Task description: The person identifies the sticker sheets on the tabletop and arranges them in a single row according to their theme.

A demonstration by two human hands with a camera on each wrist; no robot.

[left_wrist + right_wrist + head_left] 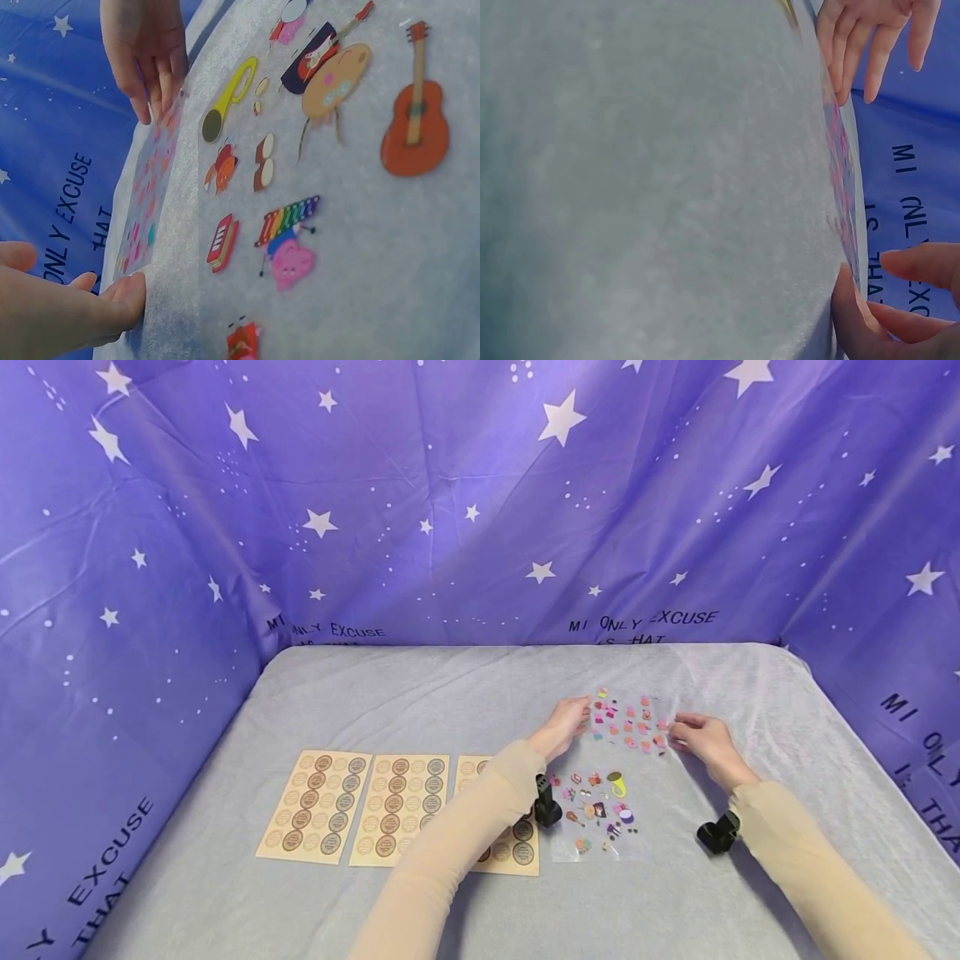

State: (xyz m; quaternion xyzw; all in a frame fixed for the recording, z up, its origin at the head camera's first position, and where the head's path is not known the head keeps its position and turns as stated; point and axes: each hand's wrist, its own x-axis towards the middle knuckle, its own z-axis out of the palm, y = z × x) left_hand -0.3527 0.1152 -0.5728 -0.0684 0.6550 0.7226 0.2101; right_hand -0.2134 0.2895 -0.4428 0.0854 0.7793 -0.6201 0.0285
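A clear sticker sheet (pixel 630 722) with small pink and red cartoon figures lies toward the back of the grey table. At its left edge is my left hand (pixel 561 727), whose fingertips touch the sheet while the thumb stands apart in the left wrist view. My right hand (pixel 707 745) is at the opposite edge, its fingertips against the sheet and its thumb lifted away in the right wrist view. Nearer to me lies a second clear sticker sheet (pixel 592 814), printed with a guitar (pixel 416 131), a xylophone (pixel 289 217) and other instruments.
Several tan sheets of round stickers lie in a row to the left, among them a left one (pixel 315 806) and a middle one (pixel 400 810). My left forearm crosses the right one (pixel 517 852). A purple star-patterned curtain (pixel 450 510) encloses the table (pixel 225 902).
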